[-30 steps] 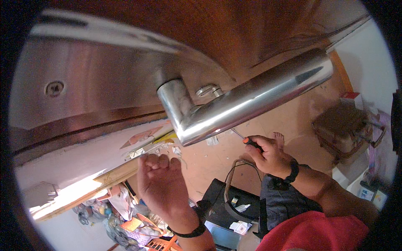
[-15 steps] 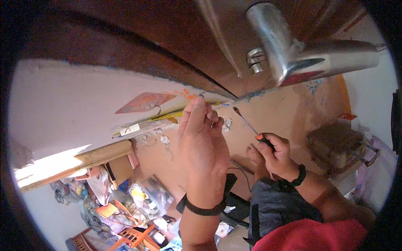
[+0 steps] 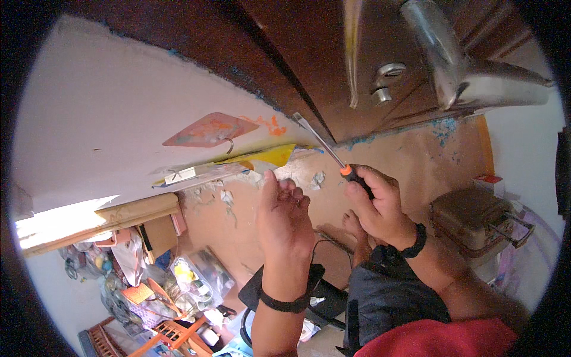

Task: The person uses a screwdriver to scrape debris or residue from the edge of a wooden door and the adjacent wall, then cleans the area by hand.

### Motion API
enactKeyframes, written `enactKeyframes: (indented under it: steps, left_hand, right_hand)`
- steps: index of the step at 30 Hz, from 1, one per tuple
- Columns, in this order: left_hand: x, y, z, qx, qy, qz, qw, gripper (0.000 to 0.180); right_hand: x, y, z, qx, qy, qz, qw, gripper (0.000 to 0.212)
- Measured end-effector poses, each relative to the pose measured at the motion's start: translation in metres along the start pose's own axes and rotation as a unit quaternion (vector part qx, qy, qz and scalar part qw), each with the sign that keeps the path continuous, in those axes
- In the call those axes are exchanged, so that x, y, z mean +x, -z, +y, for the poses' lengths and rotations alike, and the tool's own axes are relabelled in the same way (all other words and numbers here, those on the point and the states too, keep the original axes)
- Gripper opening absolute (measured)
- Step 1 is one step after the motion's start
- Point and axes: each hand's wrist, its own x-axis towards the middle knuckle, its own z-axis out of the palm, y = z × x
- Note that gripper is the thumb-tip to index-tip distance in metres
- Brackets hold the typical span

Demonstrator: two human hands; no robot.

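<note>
My right hand (image 3: pixel 382 208) is closed around the black and orange handle of a flat-blade screwdriver (image 3: pixel 324 144). Its metal shaft points up and left, the tip appearing in front of the dark gap along the brown wooden door (image 3: pixel 363 53). To its left, my left hand (image 3: pixel 287 217) is raised with the fingers curled in and the thumb up; whether something small sits inside the fingers is hidden. On the door, a metal lever handle (image 3: pixel 443 59) and a round lock fitting (image 3: pixel 389 77) stand right of the screwdriver.
On the pale wall at left is an orange-smeared pink diamond shape (image 3: pixel 208 129). Below it runs a yellow sheet (image 3: pixel 273 156), with paper scraps on the floor. A brown suitcase (image 3: pixel 476 217) stands at right. Bags and household clutter fill the lower left, beside an orange plastic chair (image 3: pixel 175 334).
My right hand has lifted the screwdriver up and left toward the door edge. My left hand has dropped away from the wall, its fingers still curled. The view has shifted a little.
</note>
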Motion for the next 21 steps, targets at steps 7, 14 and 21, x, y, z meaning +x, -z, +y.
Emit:
enactKeyframes:
  steps: [7,14,21]
  left_hand:
    - [-0.014,0.031,0.004,0.078,-0.037,0.011,0.996,0.014]
    - [-0.026,0.048,0.002,0.075,-0.032,0.024,0.996,0.014]
    - [-0.032,0.053,-0.003,0.068,-0.024,-0.016,0.997,0.009]
  right_hand:
    - [0.006,-0.014,-0.001,-0.012,0.044,0.047,0.998,0.02]
    - [0.002,-0.016,-0.001,-0.032,0.008,0.046,0.998,0.019]
    - [0.002,-0.02,-0.003,-0.028,0.035,0.072,0.996,0.019]
